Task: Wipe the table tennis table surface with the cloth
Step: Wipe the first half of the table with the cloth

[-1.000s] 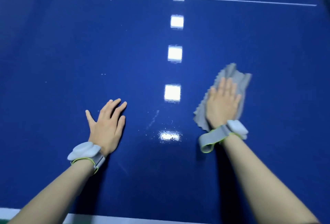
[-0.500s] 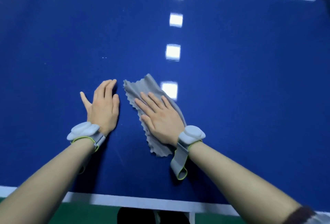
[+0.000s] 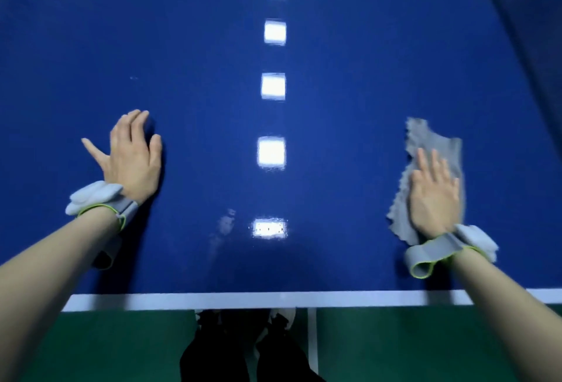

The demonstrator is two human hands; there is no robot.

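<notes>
While my flat right hand (image 3: 433, 199) presses the grey scalloped-edge cloth (image 3: 438, 145), grasping nothing, it lies beneath my palm.
My left hand (image 3: 133, 158) rests released on the glossy blue table tennis table (image 3: 334, 107).

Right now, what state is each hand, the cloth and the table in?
Left hand: flat on the table, empty.
Right hand: open, palm pressing the cloth down.
Cloth: spread out, rumpled, under the right hand.
Table: glossy, reflecting ceiling lights.

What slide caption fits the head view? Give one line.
Right hand presses grey cloth flat on blue table; left hand rests bare.
</notes>
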